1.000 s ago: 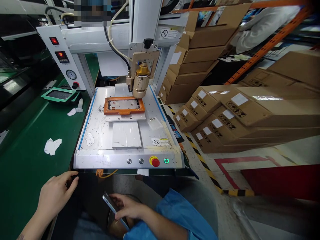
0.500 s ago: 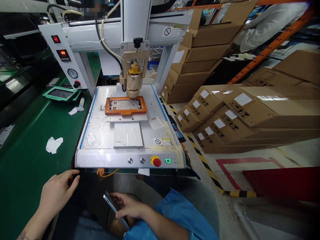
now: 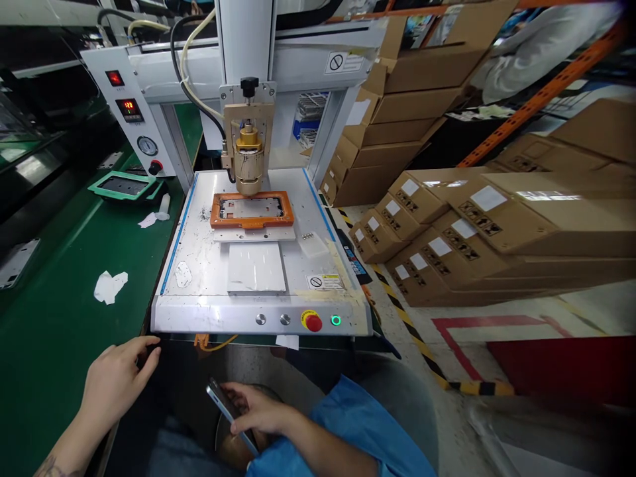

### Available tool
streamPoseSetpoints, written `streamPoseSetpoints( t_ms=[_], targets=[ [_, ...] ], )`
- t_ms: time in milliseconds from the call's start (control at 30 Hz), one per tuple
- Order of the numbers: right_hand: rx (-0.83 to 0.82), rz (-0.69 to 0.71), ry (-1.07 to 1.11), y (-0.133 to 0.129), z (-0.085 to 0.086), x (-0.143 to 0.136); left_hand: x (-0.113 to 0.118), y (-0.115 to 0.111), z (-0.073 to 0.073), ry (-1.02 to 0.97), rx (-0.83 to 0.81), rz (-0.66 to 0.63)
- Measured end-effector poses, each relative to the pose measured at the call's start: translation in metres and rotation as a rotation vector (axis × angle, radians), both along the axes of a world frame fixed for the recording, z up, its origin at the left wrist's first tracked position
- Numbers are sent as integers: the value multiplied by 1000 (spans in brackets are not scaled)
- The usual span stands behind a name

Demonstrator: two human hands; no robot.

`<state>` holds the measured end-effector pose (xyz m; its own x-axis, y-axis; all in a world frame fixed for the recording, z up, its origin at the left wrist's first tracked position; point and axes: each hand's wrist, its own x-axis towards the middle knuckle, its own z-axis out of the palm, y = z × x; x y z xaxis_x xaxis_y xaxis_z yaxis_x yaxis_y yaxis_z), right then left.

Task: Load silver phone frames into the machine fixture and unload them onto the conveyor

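Dispensing head [image 3: 248,162] shifted left; phone [image 3: 229,414] in right hand [image 3: 256,411].

A green workbench [image 3: 54,318] runs along the left. Stacked cardboard boxes [image 3: 477,232] lie on the pale floor [image 3: 571,311], which carries a yellow-black hazard stripe [image 3: 407,328] and red tape outline [image 3: 477,322]. Orange racking [image 3: 541,83] slants behind, under bright overhead light.

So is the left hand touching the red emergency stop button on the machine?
Apart. The head view shows the left hand resting at the green bench edge, well clear of the red button.
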<state>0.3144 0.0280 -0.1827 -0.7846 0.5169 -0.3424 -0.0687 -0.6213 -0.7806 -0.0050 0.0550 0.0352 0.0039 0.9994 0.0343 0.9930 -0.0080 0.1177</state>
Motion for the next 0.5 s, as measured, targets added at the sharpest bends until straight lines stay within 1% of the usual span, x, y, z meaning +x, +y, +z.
streamPoseSetpoints(
  t_ms=[333, 500],
  targets=[
    [-8, -3, 27, -1, 0, 0, 0, -1, -2, 11, 16, -16],
    [-7, -9, -9, -2, -2, 0, 2, -1, 1, 27, 41, -37]
  ],
)
